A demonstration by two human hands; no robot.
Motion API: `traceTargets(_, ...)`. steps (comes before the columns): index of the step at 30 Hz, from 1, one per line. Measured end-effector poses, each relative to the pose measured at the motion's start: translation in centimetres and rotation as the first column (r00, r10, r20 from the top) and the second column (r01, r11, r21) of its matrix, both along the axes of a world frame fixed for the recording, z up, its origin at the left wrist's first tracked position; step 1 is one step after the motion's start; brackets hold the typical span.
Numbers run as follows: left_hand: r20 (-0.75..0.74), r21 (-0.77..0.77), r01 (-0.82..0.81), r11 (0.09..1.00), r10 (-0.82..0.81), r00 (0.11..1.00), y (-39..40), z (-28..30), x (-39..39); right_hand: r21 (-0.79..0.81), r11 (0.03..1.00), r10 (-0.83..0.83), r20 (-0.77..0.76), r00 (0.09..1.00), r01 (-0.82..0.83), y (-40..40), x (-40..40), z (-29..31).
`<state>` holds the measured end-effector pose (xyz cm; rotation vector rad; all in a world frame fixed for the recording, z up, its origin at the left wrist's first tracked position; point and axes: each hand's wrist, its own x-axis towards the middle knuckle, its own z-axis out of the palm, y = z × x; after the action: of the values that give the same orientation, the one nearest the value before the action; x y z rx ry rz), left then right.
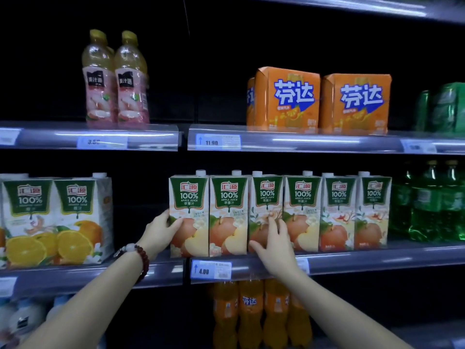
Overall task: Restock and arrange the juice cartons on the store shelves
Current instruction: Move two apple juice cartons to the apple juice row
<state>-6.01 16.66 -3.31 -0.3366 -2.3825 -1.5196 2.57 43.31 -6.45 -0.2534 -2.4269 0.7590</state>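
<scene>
A row of several apple juice cartons stands on the middle shelf. My left hand wraps the left edge of the leftmost apple carton, thumb on its front. My right hand lies flat, fingers spread, against the front of the third carton, which sits slightly further back than its neighbours. Orange juice cartons stand to the left on the same shelf level, with a dark gap between them and the apple row.
Upper shelf holds two pink-labelled juice bottles, orange soda multipacks and green packs. Green bottles stand right of the apple cartons. Orange soda bottles and white bottles fill the lower shelf. Price tags line the shelf edges.
</scene>
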Motion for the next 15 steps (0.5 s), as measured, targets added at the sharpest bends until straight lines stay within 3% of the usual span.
traceTargets(3, -0.002, -0.055, -0.085, 0.995, 0.086, 0.996, 0.6, 0.1, -0.1, -0.005, 0.999, 0.053, 0.012, 0.999, -0.053, 0.2, 0.7, -0.1)
traceTargets(5, -0.022, -0.217, -0.179, 0.96, 0.178, 0.984, 1.0, 0.6, 0.2, -0.006, 0.996, 0.094, 0.012, 0.995, -0.094, 0.5, 1.3, 0.1)
traceTargets(9, -0.066, -0.67, -0.276, 0.689, 0.314, 0.947, 1.8, 2.6, 2.4, -0.003, 0.994, 0.105, 0.046, 0.993, -0.105, 1.4, 2.8, 0.9)
traceTargets(12, -0.093, -0.841, -0.21, 0.498, 0.25, 0.964, 3.6, 3.8, 4.6, 0.045, 0.994, 0.097, 0.078, 0.992, -0.101, 2.1, 3.9, 1.9)
traceTargets(15, -0.115, -0.835, -0.122, 0.536, 0.046, 0.992, 6.2, 4.0, 6.1, 0.061, 0.996, 0.067, 0.08, 0.995, -0.072, 2.4, 4.8, 2.8)
